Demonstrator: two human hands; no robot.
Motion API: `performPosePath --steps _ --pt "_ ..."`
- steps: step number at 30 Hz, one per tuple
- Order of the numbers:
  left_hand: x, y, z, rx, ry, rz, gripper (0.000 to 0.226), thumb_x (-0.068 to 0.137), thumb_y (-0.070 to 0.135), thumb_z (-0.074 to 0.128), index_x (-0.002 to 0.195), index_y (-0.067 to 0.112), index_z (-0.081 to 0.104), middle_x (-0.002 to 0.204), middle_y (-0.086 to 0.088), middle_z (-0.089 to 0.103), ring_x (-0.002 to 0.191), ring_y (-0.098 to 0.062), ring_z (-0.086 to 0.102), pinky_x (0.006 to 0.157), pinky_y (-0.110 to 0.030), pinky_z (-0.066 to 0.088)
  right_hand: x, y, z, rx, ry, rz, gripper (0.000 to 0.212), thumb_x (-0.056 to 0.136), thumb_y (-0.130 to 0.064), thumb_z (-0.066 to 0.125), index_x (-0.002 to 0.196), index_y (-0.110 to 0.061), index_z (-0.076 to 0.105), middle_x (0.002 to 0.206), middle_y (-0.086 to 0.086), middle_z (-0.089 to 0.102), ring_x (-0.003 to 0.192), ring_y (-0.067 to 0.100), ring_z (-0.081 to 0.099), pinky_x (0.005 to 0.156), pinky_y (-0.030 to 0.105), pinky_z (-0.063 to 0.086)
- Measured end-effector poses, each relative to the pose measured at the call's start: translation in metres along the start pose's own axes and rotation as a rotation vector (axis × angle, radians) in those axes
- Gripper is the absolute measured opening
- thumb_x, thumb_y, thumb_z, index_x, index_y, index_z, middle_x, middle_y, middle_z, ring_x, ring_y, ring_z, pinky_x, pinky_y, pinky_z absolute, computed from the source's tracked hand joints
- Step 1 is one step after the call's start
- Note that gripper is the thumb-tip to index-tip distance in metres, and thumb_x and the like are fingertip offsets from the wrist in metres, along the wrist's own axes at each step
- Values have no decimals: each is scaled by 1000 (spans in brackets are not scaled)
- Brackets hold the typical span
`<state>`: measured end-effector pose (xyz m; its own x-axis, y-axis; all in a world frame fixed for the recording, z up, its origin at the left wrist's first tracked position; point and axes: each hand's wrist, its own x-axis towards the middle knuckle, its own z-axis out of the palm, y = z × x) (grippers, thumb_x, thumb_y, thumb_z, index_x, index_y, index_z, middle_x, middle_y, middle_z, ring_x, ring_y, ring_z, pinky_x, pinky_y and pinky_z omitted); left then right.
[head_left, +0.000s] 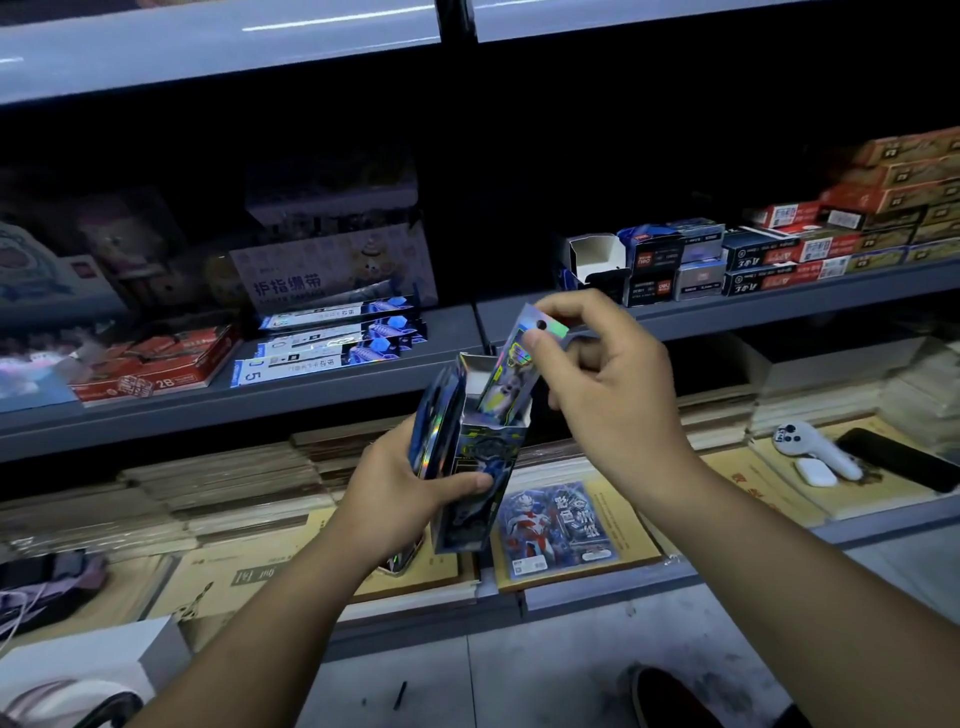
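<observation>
My left hand (402, 486) grips a shiny blue card box (475, 467), upright with its top flap open, in front of the shelves. A holographic card pack (511, 371) stands half inside the open top. My right hand (597, 379) pinches the pack's upper end between thumb and fingers. The pack's lower part is hidden inside the box.
A hero card pack (558, 525) lies on yellow books on the bottom shelf. A white controller (813, 447), an earbud case (815, 472) and a black phone (898, 457) lie to the right. Stationery boxes (779, 244) fill the middle shelf. A dark shoe (670, 696) rests on the floor.
</observation>
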<state>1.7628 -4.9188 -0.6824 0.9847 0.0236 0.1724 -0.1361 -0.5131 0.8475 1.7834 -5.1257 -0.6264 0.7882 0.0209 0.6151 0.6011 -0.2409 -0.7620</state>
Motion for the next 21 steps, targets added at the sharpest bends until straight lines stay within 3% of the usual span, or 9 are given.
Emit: performPosePath --steps 3,5,7,10,14,19,21 --pt "-2 2 -2 8 -8 4 43 72 23 92 105 36 68 98 24 77 91 3 73 82 -22 54 0 3 -2 -58 -20 -62 13 98 -22 66 109 -27 65 74 2 62 55 28 58 56 44 50" --pt "-2 3 -2 12 12 9 44 73 23 93 104 38 66 97 26 76 90 4 72 82 -24 55 -1 7 -1 -169 -95 -113 17 96 -22 67 110 -29 63 83 -11 63 50 16 54 53 40 48" --pt "-3 4 -2 27 19 20 46 73 23 92 107 38 66 98 27 76 90 5 72 81 -24 54 -3 9 2 -326 -186 -176 22 94 -24 69 113 -30 61 78 -20 57 52 4 49 55 29 41" --pt "-4 5 -3 57 18 35 48 74 24 92 110 42 64 99 30 74 91 7 71 79 -20 52 -7 9 3 -477 -243 -251 22 94 -26 69 116 -29 64 73 -28 47 56 -11 40 60 24 35" --pt "-3 4 -7 91 26 41 49 74 25 92 107 47 62 99 32 73 92 8 70 80 -21 53 -2 12 2 -342 -189 -212 13 94 -21 69 106 -27 73 88 -18 64 66 -6 52 63 18 38" --pt "-3 3 -7 145 27 51 47 74 27 92 103 47 61 96 38 70 89 13 67 73 -7 49 -2 12 1 -314 -138 -61 4 90 -21 75 89 -25 75 62 -25 56 64 -6 56 58 9 35" --pt "-3 3 -6 166 18 62 46 74 27 92 101 48 61 95 38 70 88 14 67 71 -4 48 -5 11 3 -334 -165 -57 5 91 -21 75 88 -24 77 61 -26 54 63 -7 55 58 9 35"
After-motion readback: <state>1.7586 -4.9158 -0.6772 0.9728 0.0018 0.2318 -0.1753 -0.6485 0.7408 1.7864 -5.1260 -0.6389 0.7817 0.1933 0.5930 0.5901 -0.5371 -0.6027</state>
